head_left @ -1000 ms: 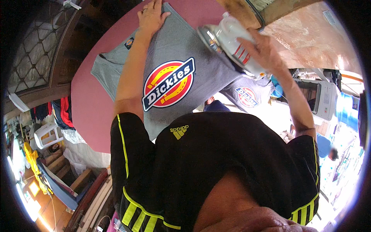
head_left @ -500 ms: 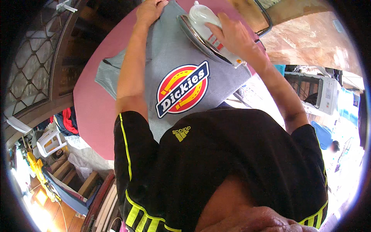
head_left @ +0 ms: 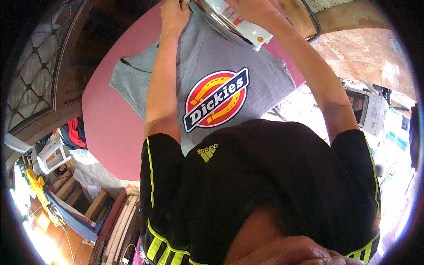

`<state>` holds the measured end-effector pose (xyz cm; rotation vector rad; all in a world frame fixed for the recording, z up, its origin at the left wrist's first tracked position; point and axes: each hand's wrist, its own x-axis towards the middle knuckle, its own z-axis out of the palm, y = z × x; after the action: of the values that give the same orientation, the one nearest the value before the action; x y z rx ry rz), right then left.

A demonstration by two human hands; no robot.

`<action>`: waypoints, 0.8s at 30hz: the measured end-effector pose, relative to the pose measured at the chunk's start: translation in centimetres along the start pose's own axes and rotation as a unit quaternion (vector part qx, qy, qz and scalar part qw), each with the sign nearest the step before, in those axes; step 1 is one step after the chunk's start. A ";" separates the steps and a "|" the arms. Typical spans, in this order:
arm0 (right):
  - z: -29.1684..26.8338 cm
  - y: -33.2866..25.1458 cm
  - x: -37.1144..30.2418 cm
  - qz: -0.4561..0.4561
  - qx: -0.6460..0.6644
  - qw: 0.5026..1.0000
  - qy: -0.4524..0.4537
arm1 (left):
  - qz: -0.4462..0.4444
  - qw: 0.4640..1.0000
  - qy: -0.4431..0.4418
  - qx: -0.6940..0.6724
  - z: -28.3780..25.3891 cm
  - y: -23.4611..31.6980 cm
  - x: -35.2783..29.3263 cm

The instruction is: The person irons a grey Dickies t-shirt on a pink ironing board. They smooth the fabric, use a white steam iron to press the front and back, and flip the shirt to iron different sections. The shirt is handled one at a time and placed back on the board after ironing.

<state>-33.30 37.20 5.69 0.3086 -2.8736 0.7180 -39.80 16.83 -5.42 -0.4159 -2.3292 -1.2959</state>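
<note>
A grey shirt (head_left: pixel 265 73) with a red, yellow and blue printed badge lies spread on a pink padded board (head_left: pixel 110 141). At the top edge of the view my right hand (head_left: pixel 254 9) is closed round the handle of a white clothes iron (head_left: pixel 259 36). The iron's metal soleplate rests on the far part of the shirt, its rear end toward me. Its front is cut off by the view's edge. Left of the iron, my left hand (head_left: pixel 174 15) pinches the shirt's far edge, with the fingertips partly out of view.
A dark door with a diamond grille (head_left: pixel 35 66) stands at the left. Below it are a white plastic stool (head_left: pixel 53 157), dark and red clothes (head_left: pixel 75 132) and wooden slats (head_left: pixel 99 205). On the right are a brown wall panel (head_left: pixel 353 53) and a white microwave-like box (head_left: pixel 373 110).
The iron and my right hand have moved farther away and a little left across the shirt. My left hand still grips the far edge, and the whole view has shifted slightly.
</note>
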 end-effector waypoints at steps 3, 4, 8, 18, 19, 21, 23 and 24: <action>-0.4 1.8 -2.2 -0.012 -0.014 1.000 0.006 | 0.026 0.999 0.024 -0.004 0.2 -0.9 0.1; 0.1 3.0 -2.9 -0.056 -0.055 0.996 0.048 | 0.023 0.999 0.026 -0.014 0.4 -0.7 0.2; -1.1 0.7 -2.0 0.037 0.018 0.999 -0.021 | 0.013 0.999 0.032 -0.032 0.4 0.1 0.0; -1.1 5.6 -2.6 -0.173 -0.028 0.983 0.052 | -0.003 0.999 0.030 -0.038 -0.1 0.3 -0.2; -1.0 6.0 -2.5 -0.208 -0.020 0.975 0.072 | 0.010 0.999 0.035 -0.040 -0.2 0.1 -0.2; -0.2 7.5 -1.3 -0.194 -0.030 0.976 0.095 | 0.039 0.997 0.041 -0.048 0.1 0.1 0.0; 0.3 8.4 -0.5 -0.172 -0.042 0.980 0.086 | 0.002 0.998 0.024 -0.059 0.1 0.1 0.2; 0.5 8.5 -0.2 -0.158 -0.049 0.984 0.066 | -0.019 0.998 0.016 -0.063 0.1 0.1 0.1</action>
<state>-35.17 44.36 1.41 0.6586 -2.6359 0.5146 -39.88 16.96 -5.36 -0.3889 -2.2476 -1.4623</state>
